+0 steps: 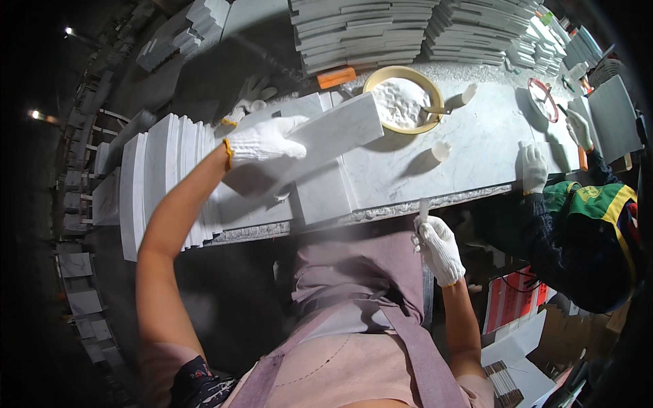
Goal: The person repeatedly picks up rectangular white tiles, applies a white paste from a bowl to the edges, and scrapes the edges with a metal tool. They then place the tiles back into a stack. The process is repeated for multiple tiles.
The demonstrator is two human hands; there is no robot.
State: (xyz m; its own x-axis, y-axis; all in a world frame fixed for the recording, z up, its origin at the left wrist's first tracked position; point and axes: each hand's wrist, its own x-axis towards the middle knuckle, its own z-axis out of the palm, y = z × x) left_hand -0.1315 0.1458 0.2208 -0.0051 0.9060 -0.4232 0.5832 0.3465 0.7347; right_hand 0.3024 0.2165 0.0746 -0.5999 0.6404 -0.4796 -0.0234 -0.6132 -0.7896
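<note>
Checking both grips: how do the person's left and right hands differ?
The left hand holds a rectangular marble-look slab over the worktop; the right hand grips a slim pale implement near its front edge. The left shows an orange cuff; the right shows none. Both wear white gloves.

The tile (343, 127) is pale grey, the bowl (403, 71) yellow.

You can make out no readable word or number anywhere in view. To your right, low down, a red sheet (515, 303) with pale bands carries marks too small for you to read. On the green and yellow garment (577, 208) of the co-worker (583, 238), you can see a roundish yellow emblem (590, 192), its details too blurred to tell.
</note>
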